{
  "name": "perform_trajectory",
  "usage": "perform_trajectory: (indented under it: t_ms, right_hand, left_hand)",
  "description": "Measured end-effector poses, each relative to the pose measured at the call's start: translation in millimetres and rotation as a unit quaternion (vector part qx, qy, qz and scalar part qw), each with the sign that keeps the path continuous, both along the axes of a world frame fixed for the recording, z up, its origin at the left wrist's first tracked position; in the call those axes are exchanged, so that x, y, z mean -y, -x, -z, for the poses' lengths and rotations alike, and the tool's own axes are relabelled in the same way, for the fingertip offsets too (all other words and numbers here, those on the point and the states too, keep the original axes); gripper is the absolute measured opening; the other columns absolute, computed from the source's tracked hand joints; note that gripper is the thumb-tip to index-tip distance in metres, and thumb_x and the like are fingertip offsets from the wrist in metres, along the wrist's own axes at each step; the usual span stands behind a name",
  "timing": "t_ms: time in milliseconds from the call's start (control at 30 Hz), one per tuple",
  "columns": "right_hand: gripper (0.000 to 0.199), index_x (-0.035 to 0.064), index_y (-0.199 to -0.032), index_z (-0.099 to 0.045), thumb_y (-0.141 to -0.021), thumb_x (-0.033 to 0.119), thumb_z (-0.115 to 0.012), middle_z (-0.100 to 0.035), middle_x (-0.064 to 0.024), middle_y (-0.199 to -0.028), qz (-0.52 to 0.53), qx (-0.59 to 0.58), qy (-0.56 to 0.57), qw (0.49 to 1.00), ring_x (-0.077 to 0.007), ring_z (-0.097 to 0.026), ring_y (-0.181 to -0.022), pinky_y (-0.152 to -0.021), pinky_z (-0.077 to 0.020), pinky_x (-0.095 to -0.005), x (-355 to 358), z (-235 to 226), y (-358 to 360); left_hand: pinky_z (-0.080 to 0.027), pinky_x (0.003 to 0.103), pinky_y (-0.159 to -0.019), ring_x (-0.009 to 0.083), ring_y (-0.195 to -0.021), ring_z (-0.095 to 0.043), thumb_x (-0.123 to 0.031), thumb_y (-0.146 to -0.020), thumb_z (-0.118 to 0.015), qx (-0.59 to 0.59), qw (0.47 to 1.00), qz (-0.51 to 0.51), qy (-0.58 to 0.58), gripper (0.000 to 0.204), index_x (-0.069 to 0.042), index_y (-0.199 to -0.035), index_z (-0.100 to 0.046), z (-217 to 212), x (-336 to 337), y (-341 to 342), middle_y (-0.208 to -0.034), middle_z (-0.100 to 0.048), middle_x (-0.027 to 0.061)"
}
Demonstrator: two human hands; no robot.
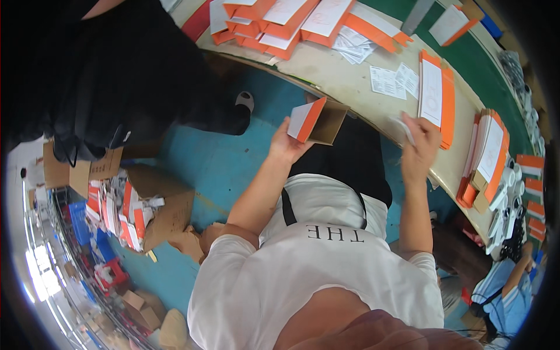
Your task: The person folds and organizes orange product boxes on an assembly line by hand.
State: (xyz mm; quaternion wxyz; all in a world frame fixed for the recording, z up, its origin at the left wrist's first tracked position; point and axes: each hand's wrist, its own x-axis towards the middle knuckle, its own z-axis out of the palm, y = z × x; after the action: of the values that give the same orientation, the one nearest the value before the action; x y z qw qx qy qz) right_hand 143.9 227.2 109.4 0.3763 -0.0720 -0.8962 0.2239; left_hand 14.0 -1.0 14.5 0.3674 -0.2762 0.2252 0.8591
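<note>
My left hand [284,143] is closed around an orange and white cardboard box [301,120], held in front of my waist by the table's edge. Its open end shows the bare brown inside. A small white slip of paper [402,128] is pinched in my right hand [422,139], which is raised over the near edge of the table [373,108]. Printed white leaflets [387,81] lie beyond that hand. Flattened orange and white boxes [432,93] rest just past it, with another stack of flat boxes [487,154] farther right.
Made-up orange and white boxes [283,26] are piled at the table's far left. A person in black clothes [134,76] stands at the left, near a large carton [169,204] of boxes on the blue floor. Another person in light blue [504,297] is at the lower right, near white items [504,216].
</note>
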Motion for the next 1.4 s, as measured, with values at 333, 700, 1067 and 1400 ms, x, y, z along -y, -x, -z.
perform_trajectory:
  t_ms: [333,700,1067,1400]
  right_hand:
    - [0.023,0.0068,-0.092,-0.06,-0.069,0.009,-0.06,-0.061,-0.0098,-0.094,-0.313,0.13,-0.075,0.938,-0.0268,-0.06,-0.083,-0.074,-0.0472,-0.0372,57.7,-46.6,28.3]
    - [0.041,0.0016,-0.111,-0.052,-0.08,0.025,-0.064,-0.062,-0.0113,-0.085,-0.108,0.249,0.249,0.93,-0.0236,-0.061,-0.07,-0.058,-0.0477,-0.0335,10.3,-81.1,57.8]
    - [0.049,-0.0021,-0.124,-0.045,-0.084,0.022,-0.06,-0.048,-0.0209,-0.124,-0.015,0.026,0.136,0.99,-0.0296,-0.045,-0.118,-0.099,-0.0339,-0.0343,-89.8,-56.6,65.0]
    - [0.049,-0.0027,-0.113,-0.057,-0.076,0.029,-0.067,-0.049,-0.0176,-0.125,0.202,0.05,0.419,0.884,-0.0259,-0.053,-0.108,-0.091,-0.042,-0.0336,-224.2,63.3,1.2]
  left_hand:
    - [-0.041,0.044,-0.096,0.0299,-0.111,-0.052,-0.038,-0.096,-0.031,-0.035,0.999,0.011,0.034,0.046,-0.003,-0.121,-0.047,-6.3,-8.9,-7.5,-0.12,-0.053,0.0152]
    - [-0.033,0.055,-0.095,0.038,-0.126,-0.031,-0.04,-0.071,-0.071,-0.73,0.451,-0.013,0.513,0.077,-0.013,-0.134,-0.037,-81.1,16.3,-15.4,-0.137,-0.029,0.0213]
    - [-0.03,0.047,-0.09,0.0291,-0.11,-0.043,-0.022,-0.056,-0.077,-0.816,0.109,-0.055,0.565,0.069,-0.025,-0.121,-0.055,-169.7,-49.7,86.8,-0.112,-0.048,0.0156]
    - [-0.023,0.051,-0.1,0.0418,-0.125,-0.029,-0.027,-0.069,-0.073,-0.725,0.075,-0.158,0.666,0.062,-0.005,-0.122,-0.049,-168.9,-84.4,123.2,-0.128,-0.044,0.0162]
